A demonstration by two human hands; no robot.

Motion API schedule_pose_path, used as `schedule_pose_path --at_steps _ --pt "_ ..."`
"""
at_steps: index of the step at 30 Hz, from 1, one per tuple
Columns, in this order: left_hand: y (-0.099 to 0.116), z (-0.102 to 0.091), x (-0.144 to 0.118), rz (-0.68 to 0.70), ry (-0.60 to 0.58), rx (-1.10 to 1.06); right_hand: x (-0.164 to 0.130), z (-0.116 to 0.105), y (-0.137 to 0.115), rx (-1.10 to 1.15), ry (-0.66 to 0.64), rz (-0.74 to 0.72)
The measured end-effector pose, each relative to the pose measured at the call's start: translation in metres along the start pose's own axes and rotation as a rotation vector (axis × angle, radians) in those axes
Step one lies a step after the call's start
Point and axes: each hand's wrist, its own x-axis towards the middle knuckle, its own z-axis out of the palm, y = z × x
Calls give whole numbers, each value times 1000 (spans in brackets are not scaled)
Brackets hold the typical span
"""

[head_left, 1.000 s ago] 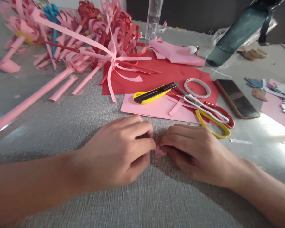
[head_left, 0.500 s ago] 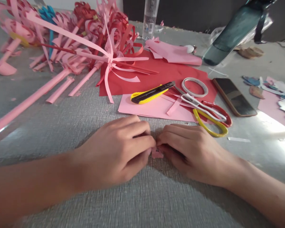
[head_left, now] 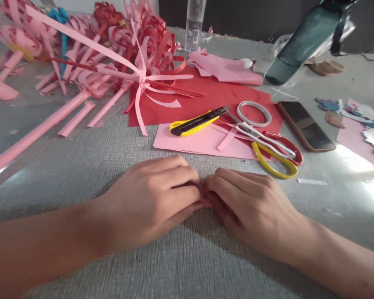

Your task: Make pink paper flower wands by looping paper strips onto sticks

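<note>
— Pink paper scrap [head_left: 205,203]: where?
— Pinched between both sets of fingertips, low on the grey surface [head_left: 81,166], near the middle of the scene. Almost wholly hidden; only a sliver of pink showing where the fingers meet.

— Left hand [head_left: 152,201]?
— Knuckles up, fingers curled rightward, tips closed on the scrap's left side. Forearm lying across the near left.

— Right hand [head_left: 252,207]?
— Mirrored: fingers curled leftward, tips closed on the scrap's right side, touching the left hand's fingertips. Forearm running off to the near right.

— Just beyond the hands?
— Pink sheet [head_left: 199,141] flat on the surface, partly over a red sheet [head_left: 212,97] farther off. Yellow-and-black utility knife [head_left: 196,123] lying across the two sheets, blade end pointing right. Right of that, a roll of clear tape [head_left: 254,113] on the red sheet, and two pairs of scissors overlapping: yellow-handled scissors [head_left: 272,164] nearer, red-handled scissors [head_left: 286,147] just behind.

— Farther right?
— Dark phone [head_left: 305,125] face up, well apart from the hands. Paper cut-outs [head_left: 361,120] at the right edge.

— Far left?
— Heap of paper flowers [head_left: 90,50], pink and red with one blue, rolled stems pointing toward the near side. Clear plastic bottle [head_left: 195,23] upright at the far edge; dark green bottle [head_left: 302,41] tilted at the far right.
</note>
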Motion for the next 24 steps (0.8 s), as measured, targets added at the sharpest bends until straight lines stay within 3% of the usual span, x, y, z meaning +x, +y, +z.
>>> schedule_pose_path --at_steps 10,18,24 --pt "5 -3 1 103 -23 138 -3 2 -5 -128 12 -31" --pt "6 -4 1 137 -59 264 -4 2 -3 -73 -20 -36" --pt "6 -4 2 127 -69 231 -8 3 0 49 28 -9"
